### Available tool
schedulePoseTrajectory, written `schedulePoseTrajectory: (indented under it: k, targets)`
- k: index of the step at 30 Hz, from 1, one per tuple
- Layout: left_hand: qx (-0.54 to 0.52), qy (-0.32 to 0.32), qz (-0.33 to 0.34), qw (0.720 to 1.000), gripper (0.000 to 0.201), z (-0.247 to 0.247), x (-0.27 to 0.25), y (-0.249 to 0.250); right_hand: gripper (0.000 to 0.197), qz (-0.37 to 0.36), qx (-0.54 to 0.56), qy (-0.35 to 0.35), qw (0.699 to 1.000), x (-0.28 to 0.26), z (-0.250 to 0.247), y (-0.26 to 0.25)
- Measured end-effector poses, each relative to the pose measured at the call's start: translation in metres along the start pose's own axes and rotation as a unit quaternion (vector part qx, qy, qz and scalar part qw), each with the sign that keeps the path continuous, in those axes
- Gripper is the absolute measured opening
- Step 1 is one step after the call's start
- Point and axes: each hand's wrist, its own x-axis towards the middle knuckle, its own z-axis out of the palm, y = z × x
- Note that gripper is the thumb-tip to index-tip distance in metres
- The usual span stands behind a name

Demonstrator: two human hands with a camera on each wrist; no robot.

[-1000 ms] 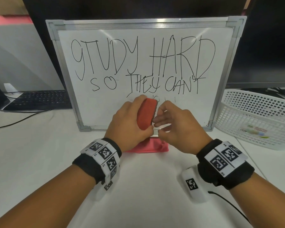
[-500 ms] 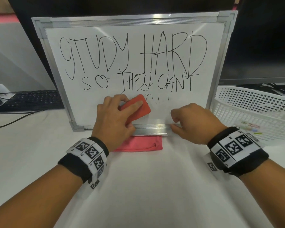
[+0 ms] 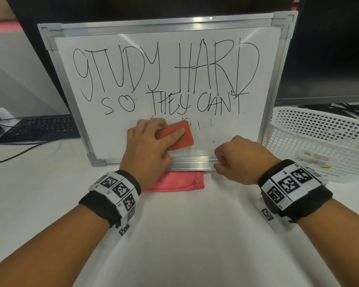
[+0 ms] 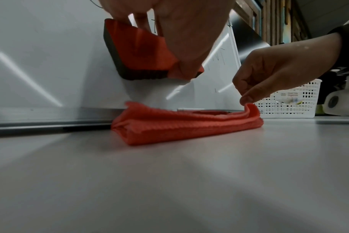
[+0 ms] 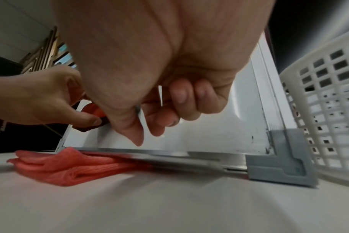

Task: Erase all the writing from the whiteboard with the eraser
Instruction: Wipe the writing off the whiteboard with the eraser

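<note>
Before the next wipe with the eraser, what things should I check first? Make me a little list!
1. Eraser flat against the whiteboard: ok, dark pad faces the board.
2. Left hand grips the eraser: ok.
3. Right hand steadies the board's bottom rail: ok, pinching it.
4. Board standing firm: cannot tell; a red cloth lies under its lower edge.
5. Writing gone: not ok, two full lines and small marks remain.
6. Basket out of the wiping path: ok, beside the board.

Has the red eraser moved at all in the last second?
Yes. The eraser went from upright between both hands to flat against the whiteboard, under the left hand.
</note>
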Motion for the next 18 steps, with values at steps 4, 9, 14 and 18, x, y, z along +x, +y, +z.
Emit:
schedulePoseTrajectory:
  k: [4, 9, 14, 18]
  targets:
    - [0.009, 0.009, 0.006, 1.0, 0.068, 0.0, 0.001, 0.002, 0.038, -0.003, -0.009, -0.002, 1.0, 0.0, 0.0, -0.001]
    - [0.021, 0.016, -0.011, 1.0, 0.067, -0.002, 0.001, 0.007, 0.035, -0.003, -0.008, -0.005, 1.0, -0.001, -0.002, -0.001]
    - [0.012, 0.006, -0.008, 1.0, 0.069, 0.001, 0.0, 0.011, 0.033, -0.01, -0.008, -0.006, 1.0, 0.001, 0.002, -0.001]
    - [0.017, 0.008, -0.024, 1.0, 0.069, 0.0, 0.001, 0.013, 0.031, -0.01, -0.007, -0.008, 1.0, 0.001, 0.003, -0.001]
